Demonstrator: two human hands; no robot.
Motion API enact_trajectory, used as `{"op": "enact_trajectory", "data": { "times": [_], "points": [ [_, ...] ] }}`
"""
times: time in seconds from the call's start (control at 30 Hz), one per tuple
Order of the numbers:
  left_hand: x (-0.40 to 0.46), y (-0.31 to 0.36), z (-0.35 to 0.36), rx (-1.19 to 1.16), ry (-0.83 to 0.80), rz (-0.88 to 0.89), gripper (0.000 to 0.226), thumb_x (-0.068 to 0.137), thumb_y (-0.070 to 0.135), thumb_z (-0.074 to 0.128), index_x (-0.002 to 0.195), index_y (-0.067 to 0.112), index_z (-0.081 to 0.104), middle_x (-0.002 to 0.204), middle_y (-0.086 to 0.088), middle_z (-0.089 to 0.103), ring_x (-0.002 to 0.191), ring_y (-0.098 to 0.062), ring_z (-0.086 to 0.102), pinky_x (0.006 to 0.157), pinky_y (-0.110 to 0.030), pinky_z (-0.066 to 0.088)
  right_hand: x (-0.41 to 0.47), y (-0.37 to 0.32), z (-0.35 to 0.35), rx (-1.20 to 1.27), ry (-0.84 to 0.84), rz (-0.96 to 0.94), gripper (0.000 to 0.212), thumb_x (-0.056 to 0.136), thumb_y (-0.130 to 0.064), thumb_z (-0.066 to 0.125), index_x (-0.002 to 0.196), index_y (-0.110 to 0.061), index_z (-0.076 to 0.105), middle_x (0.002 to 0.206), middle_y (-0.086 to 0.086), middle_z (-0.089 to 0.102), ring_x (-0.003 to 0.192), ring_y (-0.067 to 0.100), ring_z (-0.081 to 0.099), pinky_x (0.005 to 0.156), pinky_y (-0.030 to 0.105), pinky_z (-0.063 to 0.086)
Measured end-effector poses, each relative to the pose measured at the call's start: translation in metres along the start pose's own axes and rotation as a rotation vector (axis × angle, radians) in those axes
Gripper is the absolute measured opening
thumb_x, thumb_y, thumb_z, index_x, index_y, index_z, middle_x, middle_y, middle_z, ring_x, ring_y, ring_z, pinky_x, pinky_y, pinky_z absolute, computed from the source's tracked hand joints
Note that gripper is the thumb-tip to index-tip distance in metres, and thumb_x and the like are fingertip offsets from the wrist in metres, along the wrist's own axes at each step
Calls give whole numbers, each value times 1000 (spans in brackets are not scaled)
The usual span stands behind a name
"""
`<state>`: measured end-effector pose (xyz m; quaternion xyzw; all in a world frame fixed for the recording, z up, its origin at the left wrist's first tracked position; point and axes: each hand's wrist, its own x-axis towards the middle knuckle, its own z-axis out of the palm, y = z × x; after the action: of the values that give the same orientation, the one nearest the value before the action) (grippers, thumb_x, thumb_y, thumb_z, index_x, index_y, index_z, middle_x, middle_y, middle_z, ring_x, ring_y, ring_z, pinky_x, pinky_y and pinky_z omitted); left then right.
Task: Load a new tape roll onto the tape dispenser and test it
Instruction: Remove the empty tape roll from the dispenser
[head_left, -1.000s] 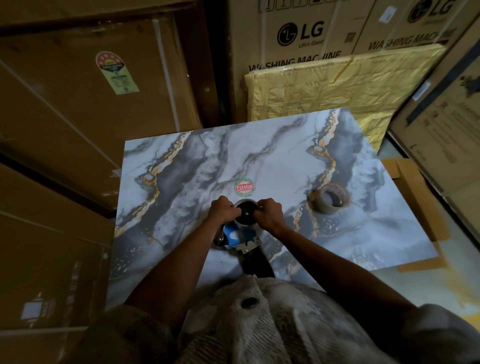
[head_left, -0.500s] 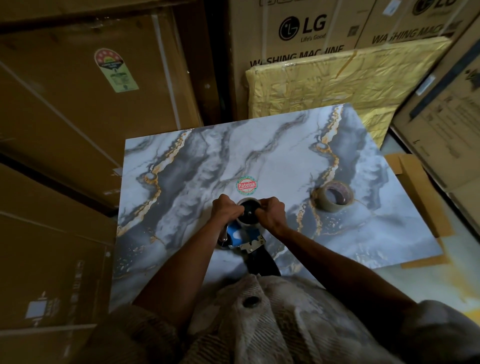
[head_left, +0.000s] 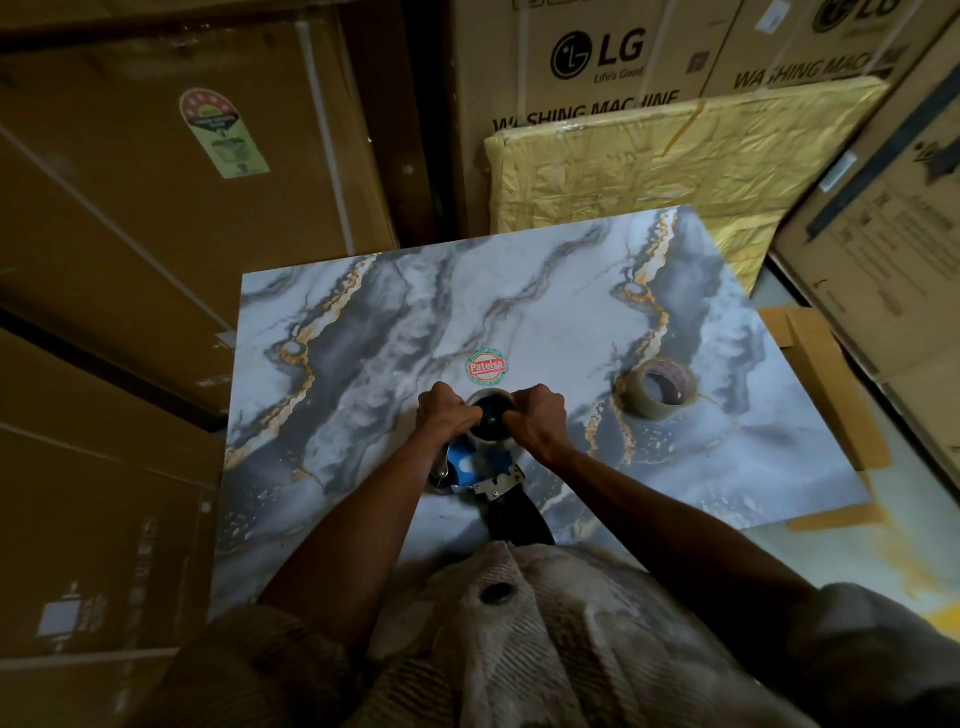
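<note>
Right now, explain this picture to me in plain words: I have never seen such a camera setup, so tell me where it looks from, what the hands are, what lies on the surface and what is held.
There is no machine here. A person wears one wide-angle camera on the head, looking forward and down over their own arms.

The left hand and right hand each have a curled grip on the round end of a tape dispenser, a blue and metal tool with a black handle pointing back at the person. What exactly the fingers pinch there is too dark to tell.

It lies on a marble-patterned slab. A separate tape roll lies flat to the right, apart from both hands. A round red and green sticker sits just beyond the hands. Cardboard boxes stand around.
</note>
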<state>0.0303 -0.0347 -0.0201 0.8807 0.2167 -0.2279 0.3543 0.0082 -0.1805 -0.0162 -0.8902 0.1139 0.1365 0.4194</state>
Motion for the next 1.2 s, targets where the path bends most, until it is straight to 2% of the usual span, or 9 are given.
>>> {"op": "enact_trajectory", "data": {
  "times": [0.1,0.23,0.33,0.43,0.6,0.73,0.9,1.07,1.2],
  "points": [
    [5,-1,-5,16,-49,-15,29,67,23,83,82,5,66,89,-12,67,83,-25,66,47,-22,39,3,5,-1,17,-42,63,16,72,-20,65,78,-12,77,60,4,61,70,19,61,51,22,40],
    [2,-6,0,58,-55,91,28,75,27,79,66,12,58,84,-12,68,89,-27,65,59,-25,40,7,15,0,24,-64,143,48,77,-32,77,119,-9,73,104,14,77,104,25,71,94,34,56],
    [0,-11,2,15,-36,93,31,78,26,75,61,10,53,70,-7,60,80,-25,61,55,-27,37,4,14,-8,10,-88,195,34,74,-33,74,89,-2,79,82,16,79,84,25,76,82,40,62],
    [2,-12,-2,-43,-36,73,27,78,26,73,63,11,58,78,-11,65,82,-25,61,60,-26,38,-4,8,-14,4,-91,193,27,77,-24,67,70,1,78,69,17,76,74,25,75,72,34,60],
    [-3,-17,3,-23,47,151,37,75,18,66,50,11,40,54,-3,41,64,-23,50,51,-29,31,-2,6,-3,-58,-37,119,36,80,-27,59,76,8,69,72,23,68,82,40,69,59,31,42],
    [-3,-16,8,-12,30,166,22,72,25,60,59,15,45,74,-14,59,79,-34,62,57,-29,35,-2,4,-2,-35,-40,94,29,88,-16,60,100,8,70,98,27,71,97,43,67,72,36,49],
    [-4,-9,10,26,40,143,12,78,23,62,77,14,54,88,-12,62,88,-34,60,70,-30,39,-3,5,-3,17,-39,122,72,63,-40,47,120,-1,69,106,23,73,102,38,68,82,38,54],
    [-4,-8,10,7,48,122,15,76,23,63,72,16,51,88,-14,63,91,-37,63,68,-29,39,-5,2,-5,46,-28,142,71,61,-41,50,117,-3,70,103,21,73,98,37,69,74,31,48],
    [-9,-5,9,20,30,114,29,69,30,57,92,13,59,108,-18,64,100,-40,60,80,-37,49,-4,-1,-3,76,-4,166,54,78,-29,64,123,0,66,117,22,70,108,38,66,81,34,49]
  ]
}}
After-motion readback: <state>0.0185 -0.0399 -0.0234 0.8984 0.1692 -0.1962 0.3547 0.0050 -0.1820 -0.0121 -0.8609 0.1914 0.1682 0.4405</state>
